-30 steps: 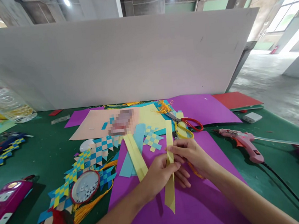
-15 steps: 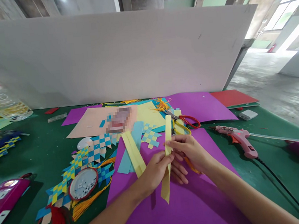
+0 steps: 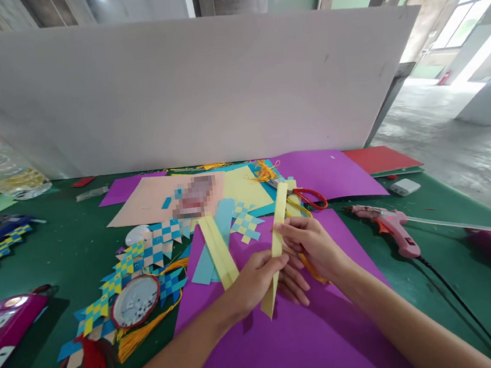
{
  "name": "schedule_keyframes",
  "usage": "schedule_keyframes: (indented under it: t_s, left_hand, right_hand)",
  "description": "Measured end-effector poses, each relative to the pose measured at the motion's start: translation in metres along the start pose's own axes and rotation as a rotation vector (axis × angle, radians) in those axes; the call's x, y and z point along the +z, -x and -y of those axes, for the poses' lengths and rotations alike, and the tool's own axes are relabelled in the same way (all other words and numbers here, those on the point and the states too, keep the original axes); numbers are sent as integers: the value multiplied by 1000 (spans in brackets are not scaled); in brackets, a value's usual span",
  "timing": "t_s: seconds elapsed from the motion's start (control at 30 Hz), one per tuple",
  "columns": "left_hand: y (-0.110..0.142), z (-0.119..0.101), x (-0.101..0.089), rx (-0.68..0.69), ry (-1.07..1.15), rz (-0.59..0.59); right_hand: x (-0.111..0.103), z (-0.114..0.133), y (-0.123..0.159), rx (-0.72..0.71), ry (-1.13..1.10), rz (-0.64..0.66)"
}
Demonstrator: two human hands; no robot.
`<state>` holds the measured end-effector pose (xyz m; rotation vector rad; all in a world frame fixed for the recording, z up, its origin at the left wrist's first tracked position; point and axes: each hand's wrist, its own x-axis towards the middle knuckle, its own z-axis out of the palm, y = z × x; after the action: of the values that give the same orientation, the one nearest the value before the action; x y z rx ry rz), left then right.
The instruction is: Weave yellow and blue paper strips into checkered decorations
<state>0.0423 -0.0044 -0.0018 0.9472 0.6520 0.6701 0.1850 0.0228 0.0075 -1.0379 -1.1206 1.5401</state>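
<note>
A pale yellow paper strip (image 3: 277, 210) is held in both hands above a large purple sheet (image 3: 290, 355) on the green table (image 3: 444, 233). By the left hand (image 3: 258, 279) the strip is gripped around its middle, pinched under the thumb, with the lower end left hanging at a slant. By the right hand (image 3: 306, 242) it is pinched a little higher up, between thumb and forefinger, while the other fingers are loosely spread behind and below. Two further yellow strips (image 3: 218, 251) are laid just beside the left hand, across blue strips (image 3: 223, 221). A blue-and-yellow woven paper piece (image 3: 246, 222) is placed beyond the hands, and the red-handled scissors (image 3: 311, 197) are partly covered by the held strip's upper end. A pink glue gun (image 3: 390, 224) is set well to the right.
</note>
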Motion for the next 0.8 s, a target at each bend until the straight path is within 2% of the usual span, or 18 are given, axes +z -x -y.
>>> schedule_keyframes:
  t_s: [0.2,0.4,0.6,0.8]
  left_hand:
    - [1,0,-2,10,31,49]
    - [0,-2,-2,44,34,15]
    - [-1,-2,-2,24,15,0]
    - [0,-1,-2,30,41,50]
  right_hand:
    - [-2,4,-1,-4,27,-1]
    - [-5,6,-1,78,183,217]
    - [-2,5,1,50,114,136]
    - [-1,5,1,53,79,90]
